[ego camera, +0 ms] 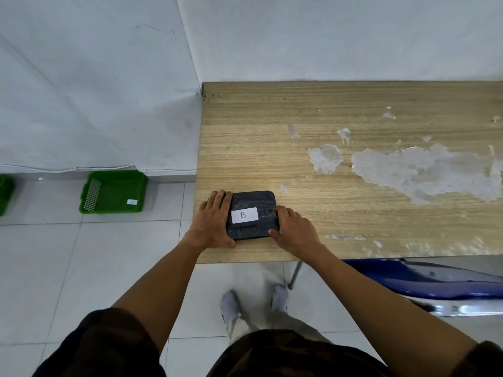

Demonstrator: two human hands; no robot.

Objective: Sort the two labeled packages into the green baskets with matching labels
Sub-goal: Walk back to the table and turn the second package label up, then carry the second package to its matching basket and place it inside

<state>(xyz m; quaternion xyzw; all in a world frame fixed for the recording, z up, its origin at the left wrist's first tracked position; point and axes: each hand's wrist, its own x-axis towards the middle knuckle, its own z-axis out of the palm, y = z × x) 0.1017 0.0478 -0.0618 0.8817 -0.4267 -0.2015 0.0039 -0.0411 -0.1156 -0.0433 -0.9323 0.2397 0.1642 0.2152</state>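
Observation:
A flat black package [253,205] with a white label reading "B" lies near the front left corner of the wooden table [353,126]. My left hand [213,220] grips its left edge, fingers over the top and thumb at the front. My right hand [295,229] holds its right edge the same way. On the floor to the left stands a green basket [114,193] with a small white label inside, its letter too small to read. A second green basket [5,193] is cut off at the left frame edge. No other package is in view.
The table stands against a white wall, its top worn with peeled patches on the right. A blue chair [424,278] is tucked at the table's front right. My feet in grey socks stand on white floor tiles below the table edge.

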